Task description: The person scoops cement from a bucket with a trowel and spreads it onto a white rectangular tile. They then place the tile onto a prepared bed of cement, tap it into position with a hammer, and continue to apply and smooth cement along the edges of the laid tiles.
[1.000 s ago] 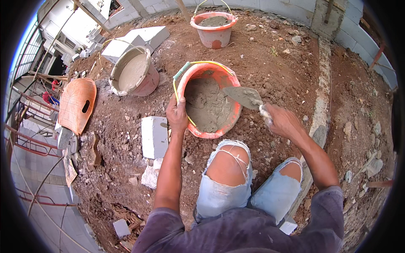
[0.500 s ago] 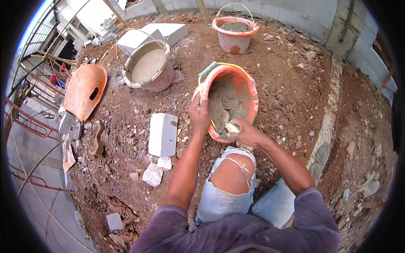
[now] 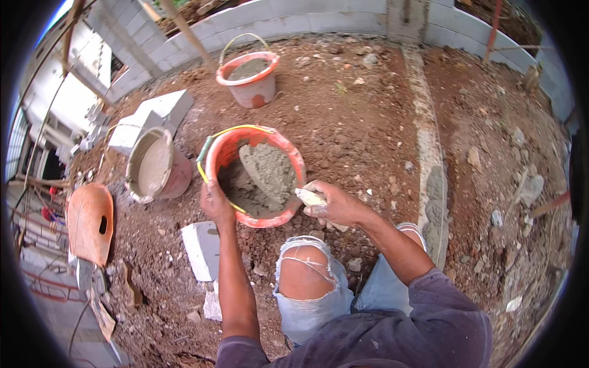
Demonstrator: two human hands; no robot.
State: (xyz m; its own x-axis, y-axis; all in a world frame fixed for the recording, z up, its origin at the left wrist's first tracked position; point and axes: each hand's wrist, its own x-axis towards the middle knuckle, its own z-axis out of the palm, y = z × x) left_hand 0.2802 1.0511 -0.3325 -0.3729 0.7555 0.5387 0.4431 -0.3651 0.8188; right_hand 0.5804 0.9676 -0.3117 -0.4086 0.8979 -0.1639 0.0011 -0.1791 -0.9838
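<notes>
An orange bucket [image 3: 299, 162], tilted toward me, has wet grey mortar [image 3: 236, 190] inside and a yellow handle with a green grip over its far-left rim. My left hand [image 3: 217, 203] is closed on the bucket's near-left rim. Wrapped round the pale, worn handle of a trowel [image 3: 311, 197], my right hand [image 3: 338, 203] is just outside the bucket's right rim. A heap of mortar [image 3: 267, 172] rises inside the bucket in line with that handle and hides the trowel's blade.
A second bucket [image 3: 179, 178] of smooth grey slurry stands to the left, and a third mortar bucket [image 3: 256, 92] farther back. White blocks [image 3: 201, 251] lie on the rubble-strewn soil. An orange curved sheet [image 3: 89, 224] is far left. A concrete strip [image 3: 423, 122] runs along the right.
The view has swung to the right. My right hand has come up to the right rim with the trowel, and a heap of mortar now stands above the rest. My left hand still holds the rim.
</notes>
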